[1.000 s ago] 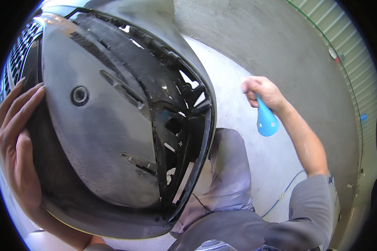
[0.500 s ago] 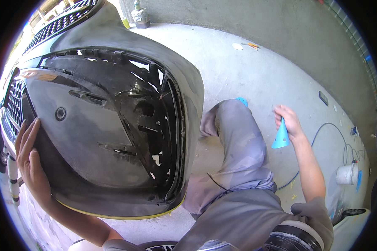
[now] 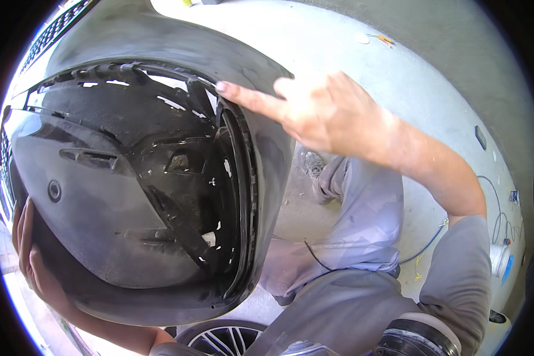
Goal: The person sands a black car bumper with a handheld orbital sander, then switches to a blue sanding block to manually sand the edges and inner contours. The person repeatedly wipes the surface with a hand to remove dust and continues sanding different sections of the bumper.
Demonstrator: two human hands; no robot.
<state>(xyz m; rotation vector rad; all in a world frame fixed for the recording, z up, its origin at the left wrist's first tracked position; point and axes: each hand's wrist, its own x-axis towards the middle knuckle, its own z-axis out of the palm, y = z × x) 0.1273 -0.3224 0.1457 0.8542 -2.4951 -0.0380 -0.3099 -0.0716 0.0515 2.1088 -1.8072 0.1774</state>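
A dull grey-black car bumper (image 3: 95, 231), scuffed and patchy, fills the left side, with a wide opening showing black ribs and brackets. My left hand (image 3: 32, 261) lies against its lower left edge, fingers around the rim and partly in shade. Over the upper right edge of the opening, my right hand (image 3: 332, 115) reaches across with the index finger stretched out. That fingertip is at the black inner rim. The other fingers are bleached by glare, and I see nothing held in them.
A spoked wheel (image 3: 222, 339) shows at the bottom. My bent leg (image 3: 368, 207) is right of the bumper. On the pale floor lie an orange-handled tool (image 3: 385, 40), a white disc (image 3: 362, 38), a dark flat phone-like object (image 3: 480, 137) and a hose. A white bucket (image 3: 499, 261) stands far right.
My right hand has swung left and up to the bumper's opening; the blue perforated sheet it held is out of sight. The bumper has shifted slightly left and down in view.
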